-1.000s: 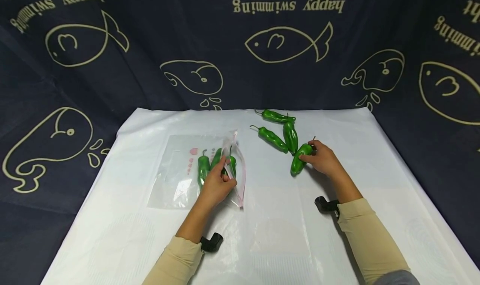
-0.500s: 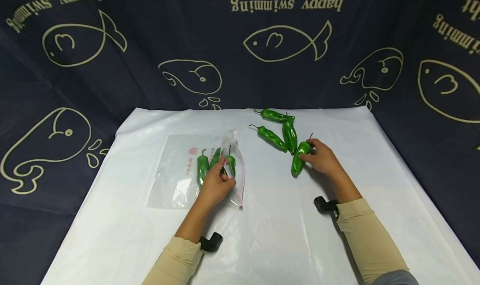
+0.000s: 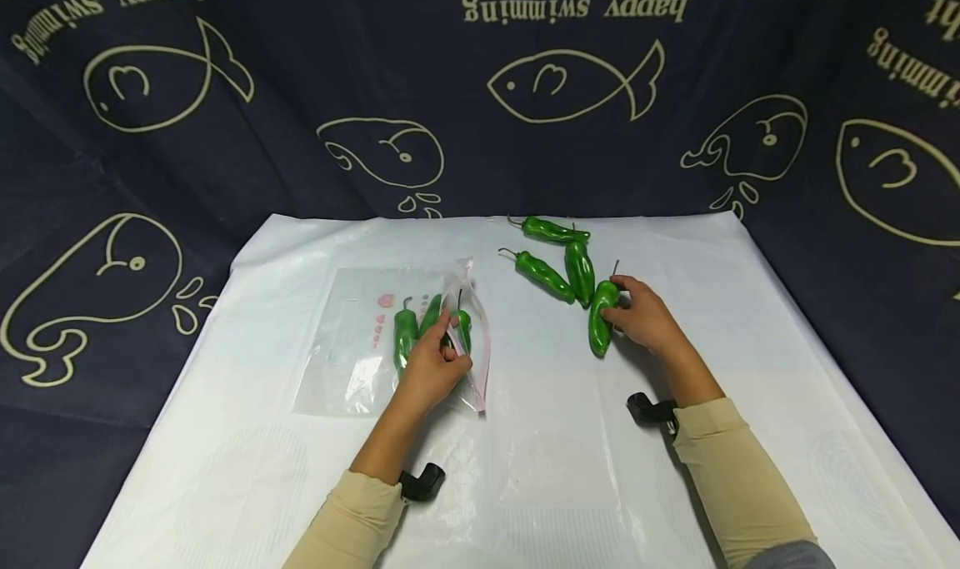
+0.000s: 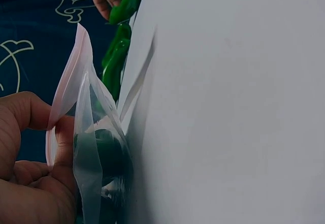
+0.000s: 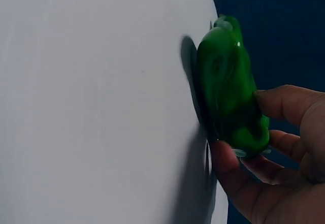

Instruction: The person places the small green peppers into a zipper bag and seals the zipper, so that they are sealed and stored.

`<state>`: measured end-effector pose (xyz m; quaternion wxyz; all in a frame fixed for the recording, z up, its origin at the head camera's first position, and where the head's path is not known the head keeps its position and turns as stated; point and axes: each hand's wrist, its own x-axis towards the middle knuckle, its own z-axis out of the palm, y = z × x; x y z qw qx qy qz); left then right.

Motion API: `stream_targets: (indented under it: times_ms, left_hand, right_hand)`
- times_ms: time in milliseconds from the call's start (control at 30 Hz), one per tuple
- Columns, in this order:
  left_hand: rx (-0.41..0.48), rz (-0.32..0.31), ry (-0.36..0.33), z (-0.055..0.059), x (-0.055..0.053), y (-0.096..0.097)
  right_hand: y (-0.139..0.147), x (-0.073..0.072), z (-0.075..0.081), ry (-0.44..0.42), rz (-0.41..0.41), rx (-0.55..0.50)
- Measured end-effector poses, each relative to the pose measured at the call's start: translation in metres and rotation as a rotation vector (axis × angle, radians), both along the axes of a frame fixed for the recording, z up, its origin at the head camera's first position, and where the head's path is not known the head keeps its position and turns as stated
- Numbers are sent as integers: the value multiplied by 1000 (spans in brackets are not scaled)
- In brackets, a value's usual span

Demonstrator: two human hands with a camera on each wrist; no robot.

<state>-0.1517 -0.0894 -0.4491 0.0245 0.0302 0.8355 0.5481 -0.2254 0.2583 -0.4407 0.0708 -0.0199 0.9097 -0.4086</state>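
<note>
My left hand [image 3: 431, 373] pinches the pink-edged mouth of a clear zip bag [image 3: 330, 344]. Through the plastic I see green peppers [image 3: 406, 336], partly covered by that hand. In the left wrist view, the pink zip edge [image 4: 71, 79] runs between thumb and fingers, and the mouth gapes. My right hand [image 3: 647, 319] holds another green pepper [image 3: 602, 323] between thumb and fingers, near its stem end. In the right wrist view this pepper [image 5: 228, 82] stands close to the white surface, its shadow beside it; whether it touches is unclear.
Three more loose green peppers, including the left one [image 3: 543, 276], lie just beyond the right hand on the white-covered table [image 3: 555, 452]. A dark cloth printed with fish [image 3: 570, 161] hangs behind the table and along its sides.
The pepper in my right hand has turned, its stem swinging left and its lower tip moving slightly right. My left hand stays on the bag's mouth.
</note>
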Motion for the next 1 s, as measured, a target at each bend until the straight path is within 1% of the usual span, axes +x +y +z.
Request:
stream_targets:
  times_ms: [133,467,733,1000]
  left_hand:
    - [7,-2,-5,-1,0,0]
    - [-5,-3,10,-2,0,-1]
    - [8,-12,27,-2,0,-1]
    - [9,-7,13,0,1,0]
  right_hand:
    - [-1,1,0,-19,-8,-56]
    - [-3,4,2,-26,-22,-178]
    - [-7,8,5,3,-14,-250]
    - [-15,14,9,36,14,-237]
